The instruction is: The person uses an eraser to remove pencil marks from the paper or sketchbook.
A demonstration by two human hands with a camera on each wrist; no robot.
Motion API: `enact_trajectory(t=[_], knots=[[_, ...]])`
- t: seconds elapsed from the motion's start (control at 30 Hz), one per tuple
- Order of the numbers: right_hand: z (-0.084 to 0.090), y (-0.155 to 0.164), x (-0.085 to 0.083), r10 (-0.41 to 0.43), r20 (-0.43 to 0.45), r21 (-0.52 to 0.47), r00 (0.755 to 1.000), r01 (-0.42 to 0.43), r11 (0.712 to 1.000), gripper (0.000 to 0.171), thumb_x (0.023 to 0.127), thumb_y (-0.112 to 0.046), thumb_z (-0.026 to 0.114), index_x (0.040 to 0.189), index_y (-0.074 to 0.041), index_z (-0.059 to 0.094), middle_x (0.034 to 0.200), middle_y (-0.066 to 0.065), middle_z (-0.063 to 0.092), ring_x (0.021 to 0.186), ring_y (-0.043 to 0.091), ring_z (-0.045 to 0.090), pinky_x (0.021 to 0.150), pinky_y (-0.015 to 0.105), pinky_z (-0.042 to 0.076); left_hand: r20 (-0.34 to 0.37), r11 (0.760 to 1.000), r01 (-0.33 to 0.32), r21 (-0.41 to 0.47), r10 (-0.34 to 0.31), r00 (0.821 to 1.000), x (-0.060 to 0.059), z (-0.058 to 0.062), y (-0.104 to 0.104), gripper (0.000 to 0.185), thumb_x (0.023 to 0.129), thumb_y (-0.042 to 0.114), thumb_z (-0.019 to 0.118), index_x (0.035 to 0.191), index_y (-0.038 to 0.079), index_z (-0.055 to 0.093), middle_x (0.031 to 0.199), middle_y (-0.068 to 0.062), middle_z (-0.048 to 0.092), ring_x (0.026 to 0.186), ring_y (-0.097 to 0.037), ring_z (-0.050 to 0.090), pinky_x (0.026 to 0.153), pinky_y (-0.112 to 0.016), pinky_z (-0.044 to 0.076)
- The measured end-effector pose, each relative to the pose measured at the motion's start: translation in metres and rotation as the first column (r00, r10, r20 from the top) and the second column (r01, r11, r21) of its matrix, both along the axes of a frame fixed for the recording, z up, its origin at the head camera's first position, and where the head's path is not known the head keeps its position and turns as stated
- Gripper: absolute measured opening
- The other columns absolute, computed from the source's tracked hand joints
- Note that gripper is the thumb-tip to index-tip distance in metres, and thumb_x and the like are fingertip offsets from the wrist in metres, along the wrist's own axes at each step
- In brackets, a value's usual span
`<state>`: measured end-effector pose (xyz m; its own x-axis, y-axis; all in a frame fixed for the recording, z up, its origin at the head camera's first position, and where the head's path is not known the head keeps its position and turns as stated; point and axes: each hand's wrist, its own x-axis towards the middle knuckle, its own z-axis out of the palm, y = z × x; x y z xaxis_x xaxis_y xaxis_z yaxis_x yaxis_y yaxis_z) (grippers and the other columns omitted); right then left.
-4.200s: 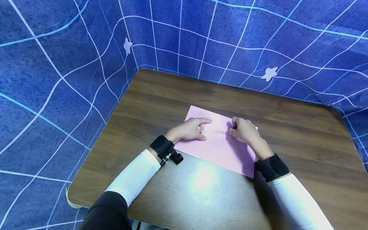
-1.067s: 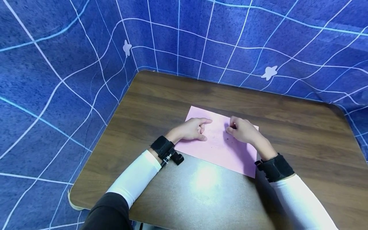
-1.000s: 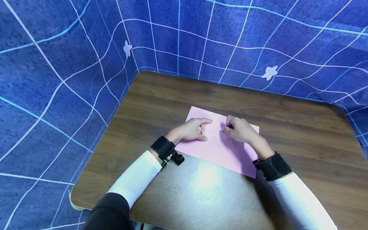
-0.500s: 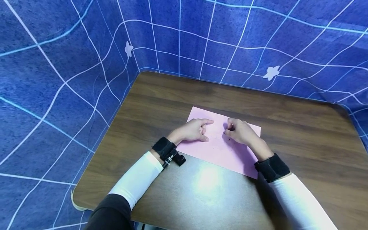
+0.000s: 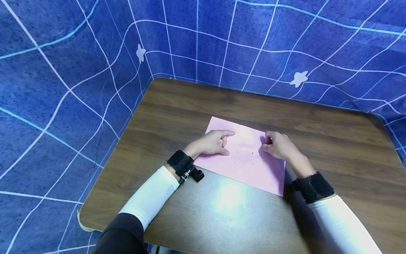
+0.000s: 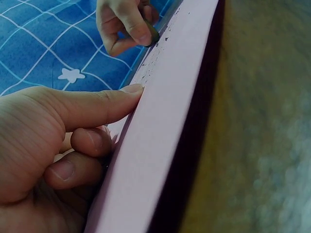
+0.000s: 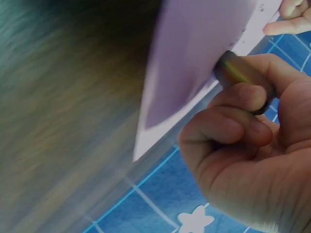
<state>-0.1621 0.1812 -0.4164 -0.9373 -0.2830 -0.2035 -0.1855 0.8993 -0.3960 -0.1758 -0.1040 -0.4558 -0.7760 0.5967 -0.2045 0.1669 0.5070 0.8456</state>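
Observation:
A pink sheet of paper lies on the wooden table, with dark crumbs scattered over its middle. My left hand rests on its left part; thumb and index finger are stretched out and press the paper, while the other fingers curl under. On the right part, my right hand pinches a small dark eraser between thumb and fingers, its tip at the paper. The left wrist view also shows this eraser beside the crumbs. In the head view the fingers mostly hide it.
The wooden table extends around the sheet on all sides. Blue cloth with white lines and star shapes hangs behind and at the left. A black camera strap circles the left wrist, another strap the right.
My right hand moved left over the paper with the eraser, then back right toward the sheet's right edge. The left hand stays in place.

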Motion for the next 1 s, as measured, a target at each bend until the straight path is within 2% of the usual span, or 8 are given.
enact_trajectory(t=[0.1, 0.17, 0.37, 0.47, 0.57, 0.8, 0.93, 1.0], knots=[[0.006, -0.009, -0.002, 0.018, 0.003, 0.054, 1.000, -0.019, 0.998, 0.019, 0.090, -0.019, 0.069, 0.082, -0.011, 0.054, 0.070, 0.003, 0.053, 0.069, 0.023, 0.053, 0.062, 0.033, 0.036, 0.004, 1.000, -0.003, -0.003, 0.003, 1.000, -0.001, -0.001, -0.002, 0.083, 0.083, 0.010, 0.084, 0.155, 0.015, 0.044, 0.083, 0.000, 0.052, 0.064, -0.011, 0.041, 0.074, -0.025, 0.040], [0.009, -0.019, -0.004, 0.031, -0.003, 0.057, 1.000, -0.031, 0.998, 0.018, 0.093, -0.020, 0.067, 0.083, -0.011, 0.054, 0.071, 0.002, 0.053, 0.069, 0.022, 0.053, 0.062, 0.033, 0.037, 0.008, 1.000, -0.004, -0.005, 0.004, 1.000, 0.000, -0.002, -0.003, 0.083, 0.083, 0.010, 0.084, 0.155, 0.015, 0.044, 0.083, 0.000, 0.052, 0.065, -0.011, 0.042, 0.074, -0.025, 0.040], [0.006, -0.055, -0.011, 0.102, -0.071, -0.094, 0.992, -0.108, 0.990, 0.014, 0.096, -0.021, 0.066, 0.090, -0.009, 0.060, 0.073, 0.002, 0.061, 0.071, 0.022, 0.057, 0.066, 0.033, 0.042, -0.006, 1.000, 0.008, 0.008, -0.008, 1.000, -0.001, -0.002, -0.005, 0.082, 0.083, 0.009, 0.084, 0.155, 0.012, 0.044, 0.083, 0.000, 0.053, 0.067, -0.010, 0.045, 0.074, -0.024, 0.041], [0.001, -0.066, -0.014, 0.123, -0.068, -0.126, 0.990, -0.130, 0.983, 0.012, 0.096, -0.020, 0.068, 0.091, -0.010, 0.063, 0.076, 0.002, 0.065, 0.071, 0.020, 0.057, 0.065, 0.032, 0.042, -0.015, 1.000, 0.023, 0.008, -0.023, 1.000, -0.001, -0.001, -0.003, 0.082, 0.083, 0.010, 0.085, 0.155, 0.012, 0.044, 0.083, 0.000, 0.053, 0.069, -0.009, 0.046, 0.076, -0.023, 0.041], [-0.002, -0.068, -0.015, 0.105, -0.041, -0.126, 0.994, -0.109, 0.986, 0.013, 0.094, -0.021, 0.070, 0.090, -0.011, 0.063, 0.080, 0.003, 0.068, 0.072, 0.021, 0.058, 0.065, 0.031, 0.042, -0.016, 1.000, 0.027, -0.002, -0.027, 1.000, -0.001, -0.001, -0.002, 0.083, 0.083, 0.011, 0.085, 0.155, 0.013, 0.044, 0.083, 0.001, 0.054, 0.070, -0.010, 0.046, 0.076, -0.023, 0.041], [0.000, -0.058, -0.014, 0.009, -0.050, -0.026, 0.999, -0.011, 1.000, 0.016, 0.089, -0.018, 0.069, 0.082, -0.013, 0.055, 0.080, 0.004, 0.063, 0.077, 0.026, 0.058, 0.067, 0.035, 0.041, -0.010, 1.000, 0.018, -0.012, -0.018, 1.000, -0.001, -0.001, 0.001, 0.083, 0.084, 0.011, 0.084, 0.156, 0.014, 0.044, 0.083, 0.001, 0.054, 0.068, -0.010, 0.046, 0.075, -0.023, 0.041], [0.001, -0.059, -0.012, 0.009, -0.072, 0.013, 0.997, -0.008, 1.000, 0.018, 0.091, -0.020, 0.068, 0.082, -0.014, 0.053, 0.078, 0.004, 0.060, 0.077, 0.027, 0.058, 0.063, 0.035, 0.041, -0.019, 1.000, 0.023, -0.021, -0.024, 1.000, -0.001, -0.001, 0.000, 0.083, 0.084, 0.012, 0.085, 0.155, 0.014, 0.044, 0.083, 0.001, 0.054, 0.066, -0.009, 0.045, 0.076, -0.023, 0.041], [0.000, -0.063, -0.010, 0.025, -0.087, -0.007, 0.996, -0.025, 1.000, 0.019, 0.092, -0.021, 0.067, 0.082, -0.014, 0.053, 0.075, 0.003, 0.059, 0.073, 0.025, 0.058, 0.062, 0.034, 0.040, -0.020, 0.999, 0.022, -0.027, -0.023, 1.000, -0.001, 0.000, -0.002, 0.083, 0.084, 0.013, 0.085, 0.155, 0.014, 0.044, 0.082, 0.001, 0.054, 0.066, -0.009, 0.045, 0.076, -0.023, 0.040]])
